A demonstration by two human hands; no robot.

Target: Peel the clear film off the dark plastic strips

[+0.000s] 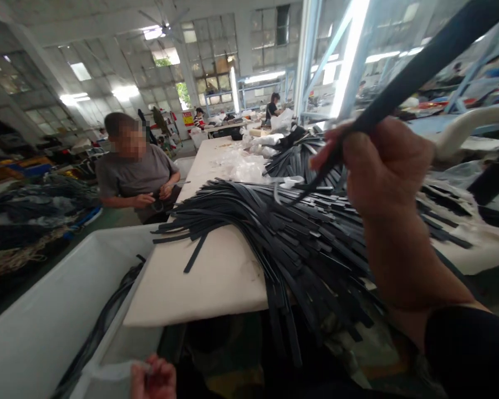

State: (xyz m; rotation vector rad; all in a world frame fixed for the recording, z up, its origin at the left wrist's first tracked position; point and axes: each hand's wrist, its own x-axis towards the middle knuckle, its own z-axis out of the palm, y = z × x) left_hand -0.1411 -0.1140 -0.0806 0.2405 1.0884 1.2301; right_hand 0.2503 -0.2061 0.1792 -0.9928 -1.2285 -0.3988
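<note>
My right hand [386, 160] is raised at the right, its fingers closed round a black strap [428, 61]. One stretch of the strap runs up to the top right corner; a thinner end hangs down left over the pile. Below lies a heap of similar black straps [270, 221], draped over the front edge of a pale padded table [199, 293]. Low in the view my left hand [156, 379] shows only in part, fingers curled together near the rim of a white bin [103, 238]. What it pinches, if anything, is too small to make out.
Several dark straps [112, 305] lie inside the bin. A seated co-worker [139, 166] handles something dark left of the table. Clear plastic bags [249, 166] and another strap bundle [299, 160] sit farther back. A blue metal frame [310, 55] rises behind.
</note>
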